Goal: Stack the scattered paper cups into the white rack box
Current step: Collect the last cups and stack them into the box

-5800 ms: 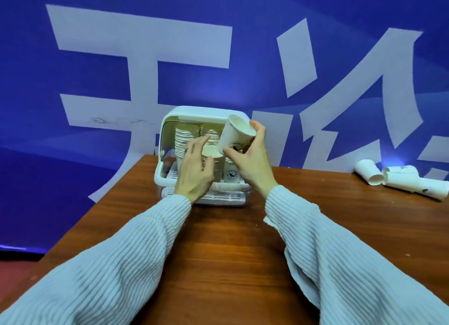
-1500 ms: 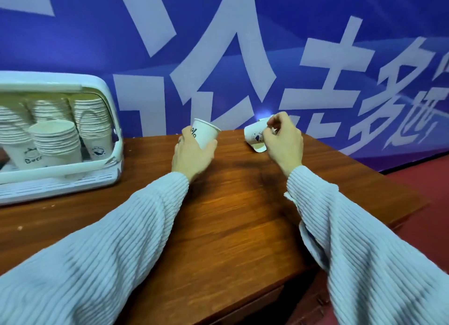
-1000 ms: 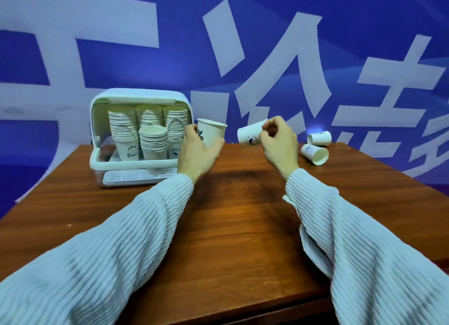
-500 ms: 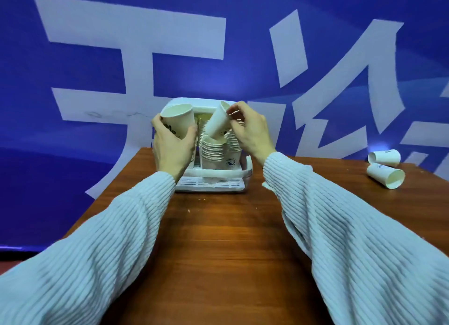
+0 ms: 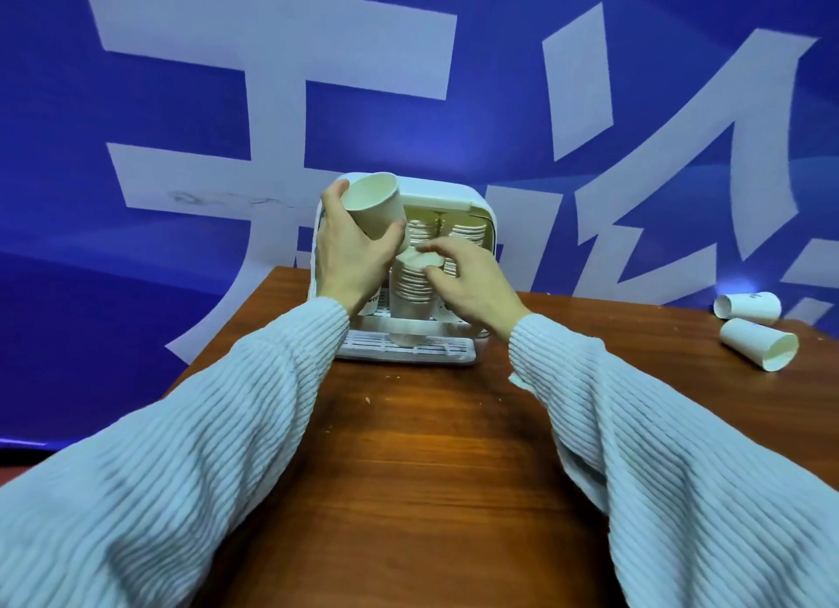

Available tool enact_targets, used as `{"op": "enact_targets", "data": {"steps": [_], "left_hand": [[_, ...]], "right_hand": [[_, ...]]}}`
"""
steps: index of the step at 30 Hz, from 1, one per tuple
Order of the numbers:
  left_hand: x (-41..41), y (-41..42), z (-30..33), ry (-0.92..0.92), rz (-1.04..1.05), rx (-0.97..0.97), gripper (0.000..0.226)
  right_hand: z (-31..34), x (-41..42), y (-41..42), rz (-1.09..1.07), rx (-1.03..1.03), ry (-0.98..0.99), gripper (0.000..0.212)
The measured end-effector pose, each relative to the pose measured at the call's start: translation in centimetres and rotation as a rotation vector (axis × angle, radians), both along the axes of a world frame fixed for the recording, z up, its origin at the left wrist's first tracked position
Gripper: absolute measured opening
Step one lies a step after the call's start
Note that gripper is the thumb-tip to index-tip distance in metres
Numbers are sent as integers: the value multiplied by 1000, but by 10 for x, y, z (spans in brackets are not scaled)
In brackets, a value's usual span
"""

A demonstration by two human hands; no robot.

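The white rack box [image 5: 472, 198] stands at the far edge of the wooden table [image 5: 431, 471], holding several stacks of paper cups. My left hand [image 5: 349, 253] holds a paper cup [image 5: 374, 208] tilted in front of the box's upper left, its mouth facing me. My right hand [image 5: 467, 276] rests on top of the front middle stack [image 5: 411, 289], fingers curled on the top cup. Two loose paper cups lie on their sides at the table's far right, one [image 5: 747, 305] behind the other [image 5: 758, 344].
A blue banner with large white characters [image 5: 272, 85] hangs right behind the table. The table's left edge [image 5: 218, 335] runs diagonally near the box. Small crumbs lie on the wood in front of the box.
My right hand has come down and set its cup onto the front middle stack. My left hand has kept its cup and tipped it towards me beside the box.
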State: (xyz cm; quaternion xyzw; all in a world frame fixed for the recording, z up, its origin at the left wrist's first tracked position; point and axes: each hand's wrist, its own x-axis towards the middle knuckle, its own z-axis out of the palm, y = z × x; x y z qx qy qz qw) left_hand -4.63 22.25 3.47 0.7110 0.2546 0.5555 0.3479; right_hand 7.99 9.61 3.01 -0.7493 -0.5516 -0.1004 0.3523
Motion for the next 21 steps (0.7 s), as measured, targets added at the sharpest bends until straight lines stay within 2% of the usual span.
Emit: {"op": "enact_targets", "data": {"steps": [2,4,8,13,21], "left_hand": [[10,-2,8,8,-21,10,79],[19,-4,10,64,-65,40,80],[33,-10,1,319,-82,198,82],[31,-12,-18,582,80,312,76],[21,-12,-23,726,111,295,62]], "right_hand": [[-2,1,-6,-49,187,87,32],[-5,1,-12,-73,276,172,27],[-15,5,-26,-84,222,152,27],[-25,13,-39,-133,183,161,26],[-34,19,-56,-142,180,204,27]]}}
